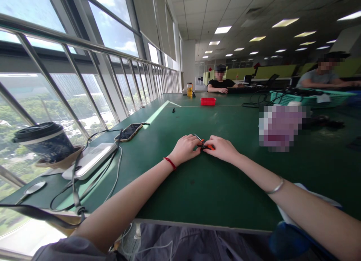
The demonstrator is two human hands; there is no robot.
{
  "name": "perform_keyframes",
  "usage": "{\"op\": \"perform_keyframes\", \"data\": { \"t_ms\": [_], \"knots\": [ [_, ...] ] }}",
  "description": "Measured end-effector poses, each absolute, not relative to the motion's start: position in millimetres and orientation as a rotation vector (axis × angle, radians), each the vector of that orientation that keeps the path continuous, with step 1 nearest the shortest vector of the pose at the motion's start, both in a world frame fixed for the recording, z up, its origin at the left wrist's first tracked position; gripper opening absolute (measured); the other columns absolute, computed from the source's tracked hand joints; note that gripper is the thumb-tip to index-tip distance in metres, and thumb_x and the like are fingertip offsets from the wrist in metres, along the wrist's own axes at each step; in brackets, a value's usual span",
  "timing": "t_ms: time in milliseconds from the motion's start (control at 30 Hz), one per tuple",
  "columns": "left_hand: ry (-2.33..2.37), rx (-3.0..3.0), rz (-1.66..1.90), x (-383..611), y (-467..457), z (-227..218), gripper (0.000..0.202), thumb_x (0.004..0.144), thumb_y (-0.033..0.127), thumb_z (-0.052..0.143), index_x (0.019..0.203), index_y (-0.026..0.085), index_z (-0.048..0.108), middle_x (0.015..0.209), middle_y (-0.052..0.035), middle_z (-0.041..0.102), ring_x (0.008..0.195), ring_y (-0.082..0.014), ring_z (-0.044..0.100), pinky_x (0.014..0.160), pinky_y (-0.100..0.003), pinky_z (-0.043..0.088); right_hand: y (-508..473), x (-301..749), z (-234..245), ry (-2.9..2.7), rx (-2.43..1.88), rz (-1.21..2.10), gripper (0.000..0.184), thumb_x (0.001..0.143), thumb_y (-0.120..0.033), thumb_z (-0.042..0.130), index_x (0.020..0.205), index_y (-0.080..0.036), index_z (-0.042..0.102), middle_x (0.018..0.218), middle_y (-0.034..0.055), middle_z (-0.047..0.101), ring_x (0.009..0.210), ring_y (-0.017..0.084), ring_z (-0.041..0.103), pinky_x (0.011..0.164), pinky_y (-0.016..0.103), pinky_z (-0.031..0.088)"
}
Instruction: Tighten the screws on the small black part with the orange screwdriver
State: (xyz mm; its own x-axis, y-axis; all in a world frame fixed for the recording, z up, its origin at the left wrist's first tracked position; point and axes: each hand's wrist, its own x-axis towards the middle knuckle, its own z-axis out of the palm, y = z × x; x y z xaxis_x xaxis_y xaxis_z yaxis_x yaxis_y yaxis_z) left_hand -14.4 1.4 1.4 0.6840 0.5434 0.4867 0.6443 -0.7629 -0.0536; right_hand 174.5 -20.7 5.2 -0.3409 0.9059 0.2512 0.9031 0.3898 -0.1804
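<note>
Item: our left hand [184, 148] and right hand [223, 149] rest side by side on the green table [203, 186]. The fingertips of both are pinched on a small orange-and-black piece [207, 146], held between them just above mid-table. We cannot tell what it is. To the left: a phone [129, 132], a lidded cup [45, 142]. Farther off: a red tray [208, 101].
</note>
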Motion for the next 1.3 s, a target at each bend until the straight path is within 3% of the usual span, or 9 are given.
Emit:
{"op": "perform_keyframes", "data": {
  "t_ms": [233,433,600,767,1033,1300],
  "knots": [
    [-1.016,-2.646,-0.723,-14.8,0.9,2.2,0.019,0.082,0.022,0.051,0.089,0.017,0.068,0.083,-0.0055,0.067,0.08,-0.0185,0.056,0.076,-0.031,0.045,-16.2,169.2,1.9,-2.248,-1.704,0.006,0.026,0.085,-0.042,0.053,0.099,-0.028,0.068,0.093,0.0034,0.057,0.079,0.016,0.058,0.056,0.024,0.038],
    [-0.996,-2.685,-0.693,-14.8,0.8,1.0,0.02,0.081,0.022,0.053,0.09,0.018,0.07,0.086,-0.0046,0.068,0.081,-0.0181,0.056,0.075,-0.03,0.045,-10.9,162.9,1.1,-2.209,-1.785,-0.006,0.03,0.083,-0.034,0.053,0.11,-0.025,0.062,0.105,0.007,0.056,0.083,0.017,0.059,0.061,0.025,0.043],
    [-0.969,-2.711,-0.643,-15.8,1.5,-0.7,0.02,0.081,0.023,0.052,0.09,0.019,0.07,0.088,-0.0036,0.069,0.084,-0.0181,0.057,0.075,-0.029,0.044,-11.8,171.9,3.3,-2.235,-1.835,-0.007,0.031,0.083,-0.025,0.048,0.112,-0.025,0.059,0.105,0.0091,0.057,0.074,0.017,0.06,0.056,0.026,0.04],
    [-0.985,-2.76,-0.606,-15.0,0.4,-0.8,0.018,0.08,0.023,0.052,0.087,0.019,0.069,0.088,-0.0036,0.068,0.084,-0.0184,0.059,0.074,-0.029,0.045,-14.2,182.7,9.1,-2.273,-1.836,0.051,0.029,0.089,-0.028,0.038,0.103,-0.027,0.064,0.097,0.0059,0.066,0.079,0.02,0.062,0.058,0.028,0.041],
    [-1.072,-2.809,-0.617,-12.5,-1.0,-0.6,0.016,0.08,0.024,0.054,0.086,0.02,0.068,0.087,-0.003,0.066,0.084,-0.0173,0.059,0.075,-0.027,0.047,-21.4,181.5,14.5,-2.337,-1.595,0.041,0.029,0.079,-0.041,0.057,0.104,-0.028,0.063,0.1,0.0025,0.063,0.085,0.018,0.06,0.061,0.026,0.041],
    [-1.04,-2.841,-0.696,-11.1,-3.0,-0.9,0.013,0.079,0.023,0.055,0.085,0.02,0.067,0.089,-0.0032,0.067,0.087,-0.0177,0.06,0.077,-0.027,0.047,-21.4,179.9,12.9,-2.443,-1.522,-0.037,0.018,0.083,-0.035,0.053,0.094,-0.03,0.066,0.091,0.0,0.061,0.082,0.016,0.059,0.06,0.024,0.036]
  ]
}}
